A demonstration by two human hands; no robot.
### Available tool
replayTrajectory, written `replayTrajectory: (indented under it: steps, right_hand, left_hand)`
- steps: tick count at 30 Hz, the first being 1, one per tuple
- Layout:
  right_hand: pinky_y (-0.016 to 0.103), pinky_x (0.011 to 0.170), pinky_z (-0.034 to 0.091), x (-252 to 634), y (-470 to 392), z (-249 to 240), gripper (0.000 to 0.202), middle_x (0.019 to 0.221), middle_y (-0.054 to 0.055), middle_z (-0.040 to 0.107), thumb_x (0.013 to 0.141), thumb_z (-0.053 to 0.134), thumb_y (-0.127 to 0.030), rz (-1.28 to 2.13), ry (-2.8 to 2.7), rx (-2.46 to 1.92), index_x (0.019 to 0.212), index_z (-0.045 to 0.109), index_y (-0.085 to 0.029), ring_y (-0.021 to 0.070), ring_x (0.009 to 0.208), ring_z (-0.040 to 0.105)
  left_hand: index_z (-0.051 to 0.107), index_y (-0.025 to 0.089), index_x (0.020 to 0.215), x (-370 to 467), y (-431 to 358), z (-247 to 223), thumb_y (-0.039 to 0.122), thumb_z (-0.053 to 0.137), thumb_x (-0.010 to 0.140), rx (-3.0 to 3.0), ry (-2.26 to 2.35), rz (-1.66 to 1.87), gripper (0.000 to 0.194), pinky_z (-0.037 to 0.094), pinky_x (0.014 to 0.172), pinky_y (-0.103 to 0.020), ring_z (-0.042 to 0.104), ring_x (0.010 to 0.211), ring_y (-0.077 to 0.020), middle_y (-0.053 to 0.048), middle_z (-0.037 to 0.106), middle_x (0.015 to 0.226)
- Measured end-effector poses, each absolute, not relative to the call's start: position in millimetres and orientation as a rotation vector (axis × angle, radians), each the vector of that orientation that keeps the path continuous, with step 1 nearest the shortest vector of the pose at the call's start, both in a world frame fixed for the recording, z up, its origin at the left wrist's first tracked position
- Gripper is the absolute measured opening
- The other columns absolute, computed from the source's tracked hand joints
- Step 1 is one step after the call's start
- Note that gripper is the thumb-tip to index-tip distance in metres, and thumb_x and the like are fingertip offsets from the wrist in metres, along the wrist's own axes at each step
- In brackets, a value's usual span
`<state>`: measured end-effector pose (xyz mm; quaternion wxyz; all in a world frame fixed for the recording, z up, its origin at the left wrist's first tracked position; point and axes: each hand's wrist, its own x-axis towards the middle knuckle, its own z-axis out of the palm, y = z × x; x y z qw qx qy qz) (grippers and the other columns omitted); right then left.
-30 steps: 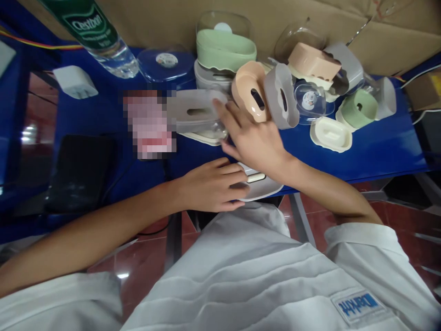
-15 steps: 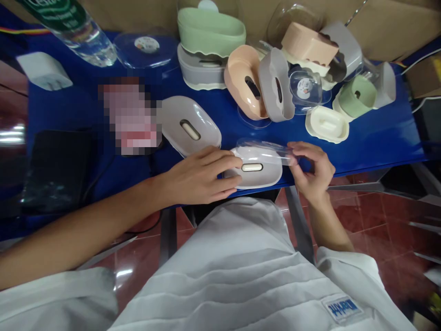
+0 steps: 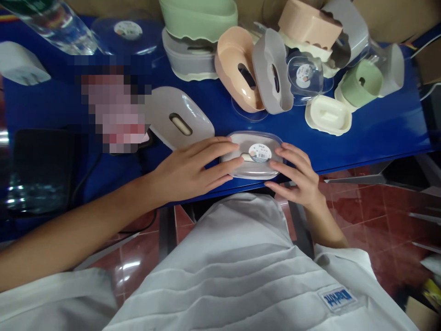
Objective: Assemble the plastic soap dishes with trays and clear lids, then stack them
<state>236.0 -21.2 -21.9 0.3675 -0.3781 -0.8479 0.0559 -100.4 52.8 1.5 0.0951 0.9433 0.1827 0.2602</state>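
Observation:
A clear plastic lid [image 3: 237, 174] with a round white label lies over a grey oval soap dish [image 3: 225, 157], which has a cream bar in its slot. The dish rests at the table's front edge. My left hand [image 3: 196, 172] reaches over its left end, fingers spread and fingertips on the lid. At the right end, my right hand [image 3: 298, 177] touches the lid with spread fingers. Left of these, a larger grey oval tray [image 3: 196, 115] with a cream bar lies just beyond my left hand.
Behind are a peach cover [image 3: 230, 59], a grey cover [image 3: 267, 76], green boxes [image 3: 200, 18] and a cream dish [image 3: 327, 115]. A water bottle [image 3: 62, 27], white adapter [image 3: 22, 64], black flat object [image 3: 41, 170] and pixelated item [image 3: 113, 105] are on the left.
The clear lid, held tilted by my right hand earlier, now lies flat over the grey dish. My right hand has moved left and spread its fingers; the view has shifted slightly.

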Motion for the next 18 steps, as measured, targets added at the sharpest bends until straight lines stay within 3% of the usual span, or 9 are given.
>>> replayTrajectory:
  steps: [8, 12, 14, 18]
  right_hand:
    - [0.066, 0.122, 0.057, 236.5, -35.1, -41.4, 0.076, 0.154, 0.002, 0.066, 0.098, 0.084, -0.031, 0.014, -2.191, -1.065, 0.164, 0.054, -0.052, 0.0381, 0.145, 0.065]
    - [0.073, 0.13, 0.047, 230.3, -27.4, -30.1, 0.083, 0.163, 0.005, 0.054, 0.097, 0.084, -0.05, 0.067, -2.199, -1.136, 0.17, 0.045, -0.05, 0.0436, 0.159, 0.049]
    - [0.071, 0.131, 0.046, 225.3, -23.7, -22.8, 0.087, 0.172, 0.009, 0.043, 0.098, 0.084, -0.051, 0.164, -2.228, -1.187, 0.173, 0.042, -0.046, 0.0453, 0.163, 0.043]
    - [0.065, 0.126, 0.053, 224.7, -25.8, -12.4, 0.082, 0.174, 0.01, 0.044, 0.099, 0.083, -0.042, 0.146, -2.216, -1.176, 0.172, 0.045, -0.043, 0.043, 0.157, 0.053]
  left_hand:
    - [0.07, 0.031, 0.142, -100.0, 50.8, -1.2, 0.023, 0.071, 0.107, 2.781, 0.582, 0.728, 0.036, 0.064, 0.114, -0.04, 0.068, 0.144, -0.0279, -0.009, 0.074, 0.148]
    - [0.068, 0.029, 0.145, -97.8, 49.7, -2.4, 0.022, 0.069, 0.108, 2.835, 0.569, 0.742, 0.038, 0.063, 0.115, -0.041, 0.068, 0.145, -0.0283, -0.011, 0.072, 0.151]
    - [0.067, 0.027, 0.146, -97.1, 49.7, -2.1, 0.023, 0.07, 0.107, 2.858, 0.544, 0.773, 0.039, 0.062, 0.117, -0.043, 0.068, 0.143, -0.0295, -0.013, 0.072, 0.15]
    - [0.064, 0.027, 0.147, -97.5, 52.4, 1.1, 0.022, 0.072, 0.104, 2.869, 0.507, 0.884, 0.044, 0.061, 0.116, -0.046, 0.072, 0.136, -0.0292, -0.014, 0.07, 0.149]
